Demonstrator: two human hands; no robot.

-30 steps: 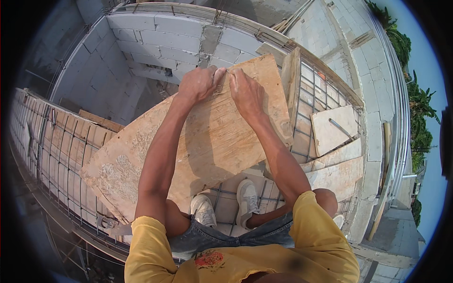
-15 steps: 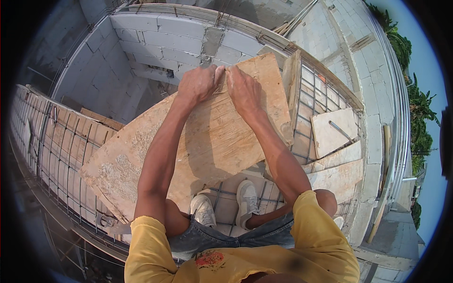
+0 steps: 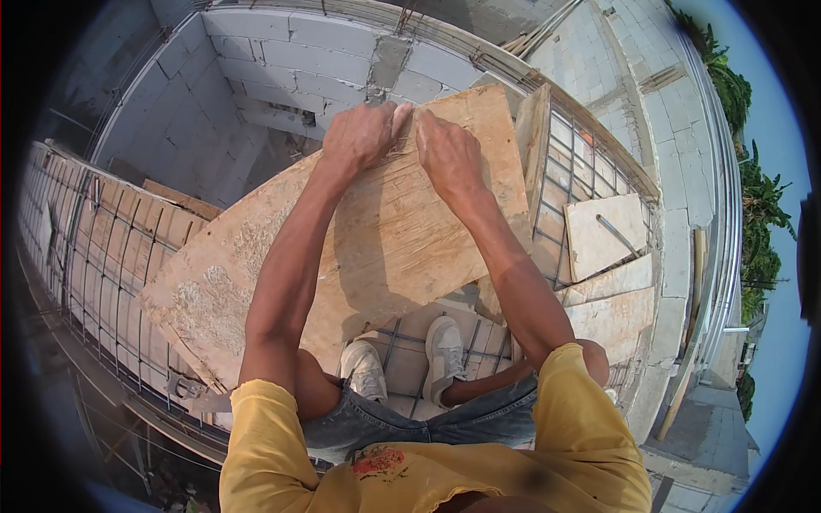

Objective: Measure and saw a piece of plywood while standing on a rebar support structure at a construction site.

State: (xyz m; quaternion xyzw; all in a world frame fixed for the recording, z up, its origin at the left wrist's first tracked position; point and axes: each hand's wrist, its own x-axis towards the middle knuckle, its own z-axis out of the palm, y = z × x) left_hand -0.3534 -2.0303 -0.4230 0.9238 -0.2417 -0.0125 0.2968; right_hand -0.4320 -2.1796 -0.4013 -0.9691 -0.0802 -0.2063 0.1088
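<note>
A worn plywood board point(image 3: 402, 248) lies slanted in front of me, its surface rough, with dried cement crusted on the left part. My left hand point(image 3: 363, 137) is closed on the far edge, knuckles up and fingers curled over it. Close beside it, my right hand point(image 3: 448, 154) also grips near that edge, thumb side toward the left hand. The fingertips of both hands are hidden. Under the near edge of the board, my two shoes point(image 3: 445, 359) stand on a rebar grid point(image 3: 395, 342).
Left and right, more rebar grid point(image 3: 120, 231) lies over formwork boards. A pale board piece point(image 3: 605, 235) with a short rod on it sits at right. Beyond the board, a drop opens between block walls point(image 3: 291, 51). A clamp-like metal tool point(image 3: 186, 386) is at lower left.
The gap between my hands has widened slightly, with the right hand shifting a little right. Both still hold the far edge of the board. The whole view has shifted slightly.
</note>
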